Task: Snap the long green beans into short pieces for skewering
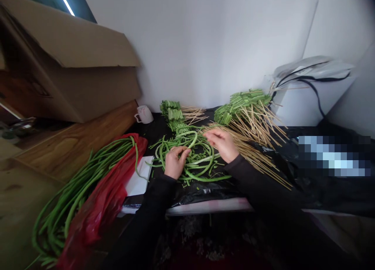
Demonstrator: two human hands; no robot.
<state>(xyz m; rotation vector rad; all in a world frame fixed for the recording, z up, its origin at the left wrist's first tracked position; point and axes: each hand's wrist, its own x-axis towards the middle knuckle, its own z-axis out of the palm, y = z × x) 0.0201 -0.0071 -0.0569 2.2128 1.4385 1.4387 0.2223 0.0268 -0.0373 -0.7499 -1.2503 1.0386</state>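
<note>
A loose heap of cut long green beans [193, 156] lies on black plastic sheeting [263, 184] in front of me. My left hand [175, 161] is curled with its fingers pinched round a bean in the heap. My right hand [222, 143] hovers just right of it, fingers bent together over a bean and the ends of thin bamboo skewers [258, 152]. Behind the heap are two piles of beans threaded on skewers, one in the middle [174, 114] and one further right [240, 102].
A long bundle of uncut beans [73, 195] lies on a red plastic bag [108, 192] at the left, over a wooden surface [73, 145]. A large cardboard box [73, 70] stands at the back left, a small white cup [144, 114] by the wall, a white bag [310, 82] at right.
</note>
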